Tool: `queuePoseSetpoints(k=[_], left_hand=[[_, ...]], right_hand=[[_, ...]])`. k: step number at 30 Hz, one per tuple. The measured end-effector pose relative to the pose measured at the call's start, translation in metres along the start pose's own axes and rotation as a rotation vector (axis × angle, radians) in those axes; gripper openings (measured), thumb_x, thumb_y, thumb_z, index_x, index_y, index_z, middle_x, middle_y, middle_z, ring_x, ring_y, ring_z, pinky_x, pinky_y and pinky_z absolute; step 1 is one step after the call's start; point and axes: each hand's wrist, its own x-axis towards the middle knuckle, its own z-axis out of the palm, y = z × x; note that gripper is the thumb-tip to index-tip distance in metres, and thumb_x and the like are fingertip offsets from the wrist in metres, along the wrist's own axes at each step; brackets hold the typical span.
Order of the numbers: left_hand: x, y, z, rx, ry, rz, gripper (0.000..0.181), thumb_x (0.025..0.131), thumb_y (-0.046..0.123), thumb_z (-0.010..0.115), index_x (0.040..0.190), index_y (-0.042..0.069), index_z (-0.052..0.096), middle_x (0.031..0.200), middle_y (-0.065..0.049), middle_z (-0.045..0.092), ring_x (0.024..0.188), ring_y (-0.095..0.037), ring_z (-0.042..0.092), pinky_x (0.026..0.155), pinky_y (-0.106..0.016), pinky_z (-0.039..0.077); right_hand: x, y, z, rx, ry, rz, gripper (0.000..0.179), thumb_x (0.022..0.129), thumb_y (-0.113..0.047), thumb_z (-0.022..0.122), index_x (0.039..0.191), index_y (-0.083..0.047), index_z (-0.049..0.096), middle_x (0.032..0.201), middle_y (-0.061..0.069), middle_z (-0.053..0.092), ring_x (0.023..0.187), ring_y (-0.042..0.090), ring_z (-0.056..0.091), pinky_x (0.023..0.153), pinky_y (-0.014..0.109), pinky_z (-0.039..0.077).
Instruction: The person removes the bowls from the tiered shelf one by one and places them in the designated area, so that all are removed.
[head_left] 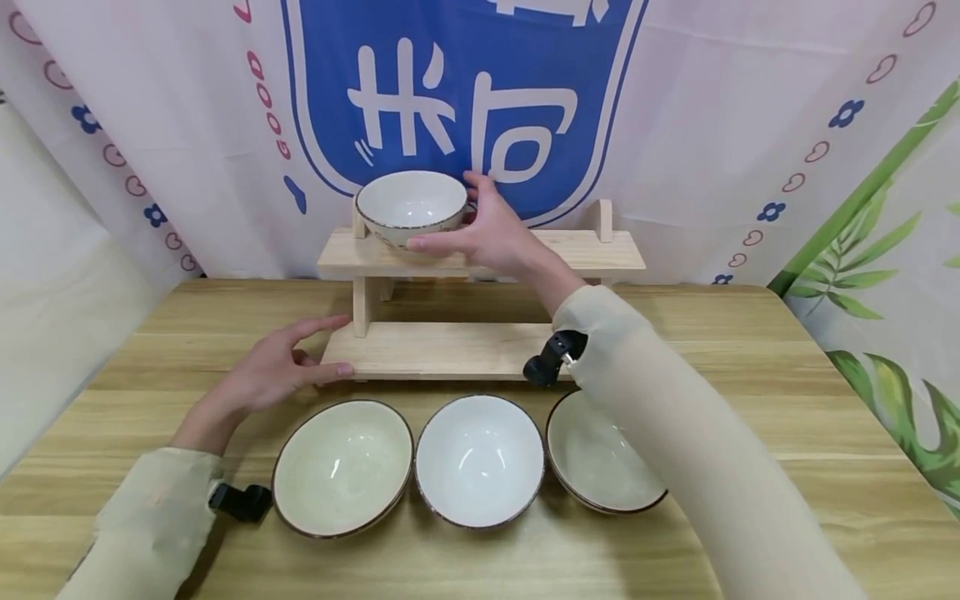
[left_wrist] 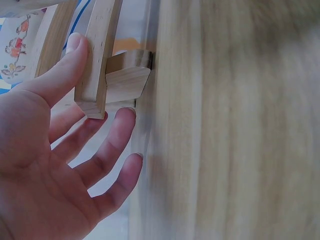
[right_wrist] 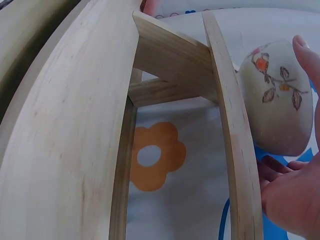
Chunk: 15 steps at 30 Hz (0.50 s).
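A white bowl with a dark rim is at the left part of the upper board of a two-tier wooden shelf. My right hand grips its right side, thumb in front and fingers behind. Painted birds and leaves show on the bowl's outside in the right wrist view. Whether its base touches the board is hidden. At the lower board's left end, my left hand holds the wood between thumb and fingers. Its other fingers spread loosely off the board in the left wrist view.
In front of the shelf stand a cream bowl at left, a white bowl in the middle, and another cream bowl, partly behind my right sleeve. All are on the wooden table. A printed curtain hangs close behind.
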Motion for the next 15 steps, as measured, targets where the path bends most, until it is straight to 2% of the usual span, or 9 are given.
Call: queuePoseSetpoints(k=[7, 15], left_hand=[[0.000, -0.001, 0.000, 0.009, 0.001, 0.003, 0.086, 0.098, 0.044, 0.080, 0.169, 0.022, 0.037, 0.158, -0.022, 0.043, 0.061, -0.011, 0.052, 0.056, -0.029, 0.040], [0.001, -0.001, 0.000, 0.012, -0.002, 0.000, 0.086, 0.098, 0.045, 0.080, 0.169, 0.022, 0.036, 0.156, -0.022, 0.043, 0.061, -0.010, 0.050, 0.055, -0.029, 0.040]], right_hand=[[0.005, -0.008, 0.014, -0.019, 0.020, 0.016, 0.136, 0.077, -0.045, 0.098, 0.173, -0.023, 0.004, 0.169, 0.007, 0.033, 0.148, 0.022, 0.044, 0.127, 0.040, 0.038], [0.010, -0.013, 0.022, -0.034, 0.060, 0.050, 0.142, 0.073, -0.048, 0.099, 0.173, -0.024, 0.001, 0.172, 0.005, 0.027, 0.150, 0.022, 0.039, 0.129, 0.042, 0.034]])
